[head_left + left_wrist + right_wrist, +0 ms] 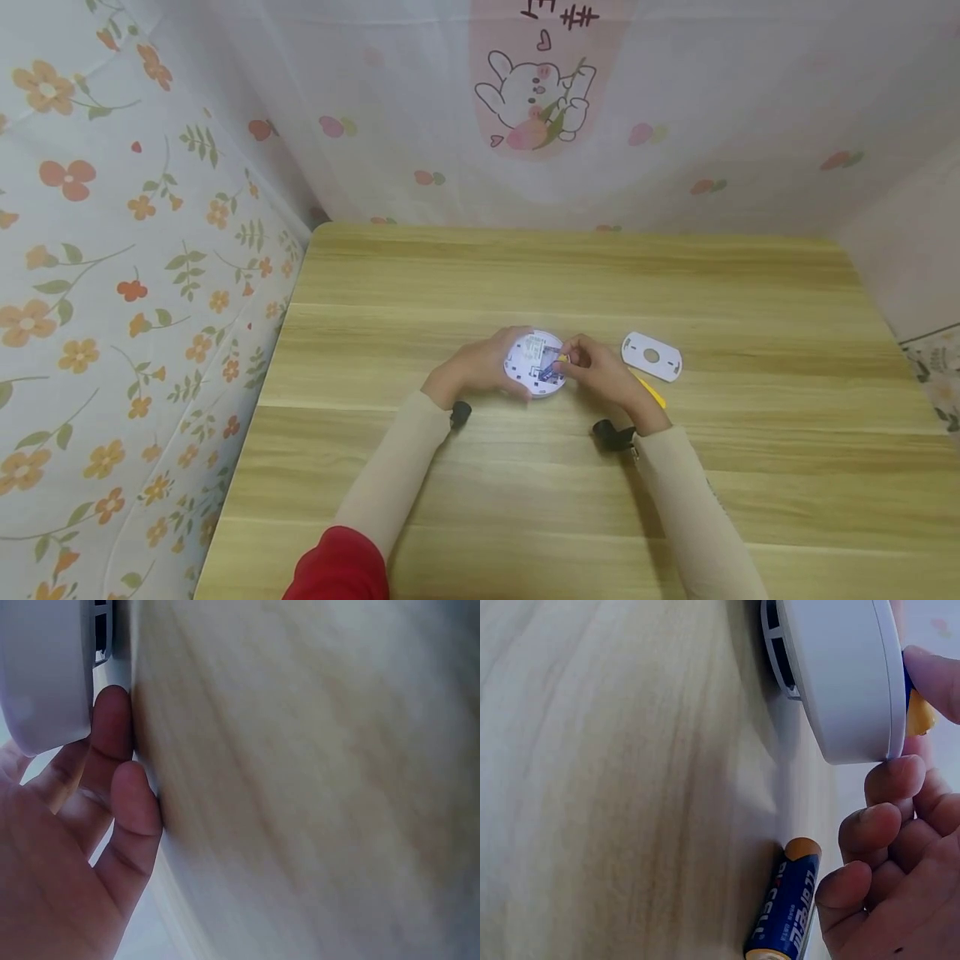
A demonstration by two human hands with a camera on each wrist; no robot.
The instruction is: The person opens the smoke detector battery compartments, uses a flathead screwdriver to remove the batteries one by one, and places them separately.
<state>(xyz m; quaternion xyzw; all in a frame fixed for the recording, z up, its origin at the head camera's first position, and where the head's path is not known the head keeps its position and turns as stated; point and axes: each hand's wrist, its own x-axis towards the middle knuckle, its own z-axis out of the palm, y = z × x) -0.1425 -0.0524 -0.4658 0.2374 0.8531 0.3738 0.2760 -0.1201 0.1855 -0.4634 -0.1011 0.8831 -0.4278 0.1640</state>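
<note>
A round white smoke detector (525,371) is held with its back face up over the table, showing a label and a battery compartment. My left hand (491,362) grips it around its left rim; two of the fingers (135,799) curl below it beside the tabletop. With thumb and fingertips, my right hand (603,371) pinches a blue and yellow battery (919,712) at the compartment, mostly hidden by the thumb. Another blue battery (786,907) with an orange end lies on the table below the right hand's curled fingers.
An oval white mounting plate (671,360) with a centre hole lies on the wooden table (450,275), right of the right hand. Beside the right wrist is a thin yellow strip-like object (651,390), partly covered. Patterned cloth (375,150) hangs behind the table and along its left side.
</note>
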